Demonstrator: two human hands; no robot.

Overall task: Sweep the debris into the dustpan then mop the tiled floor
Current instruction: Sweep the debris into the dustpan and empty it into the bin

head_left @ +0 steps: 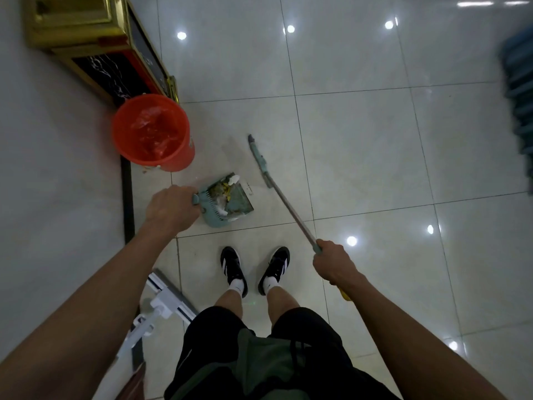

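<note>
Closest in, at the bottom of the head view, are black shorts point(259, 356) and two bare legs ending in black-and-white shoes point(233, 268) planted on the pale tiled floor point(375, 157). Just to the person's left a white flat mop point(170, 298) lies with its head on the tiles, its handle running down and left out of view.

Of the two hands, the right hand point(334, 265) is curled round the upper end of the broom point(259, 160) handle; a yellow tip shows below the fist. The thin shaft slants up and left from that grip to the narrow green broom head, which lies edge-on to the camera just beside the dustpan's right side; whether the two touch cannot be told.

The left hand point(171, 209) grips the short handle of the teal dustpan point(227, 200), which sits low at the floor in front of the feet. Debris point(227, 187) lies heaped inside the pan: white crumpled scraps and yellowish bits.

Beyond the dustpan, up and left, stands a red bucket point(153, 132) lined with a red plastic bag, next to a dark strip in the floor. Farther back at the top left is a gold-framed cabinet point(86, 39) with black marbled panels. At the far right edge something blue point(517, 82) is blurred beyond telling
</note>
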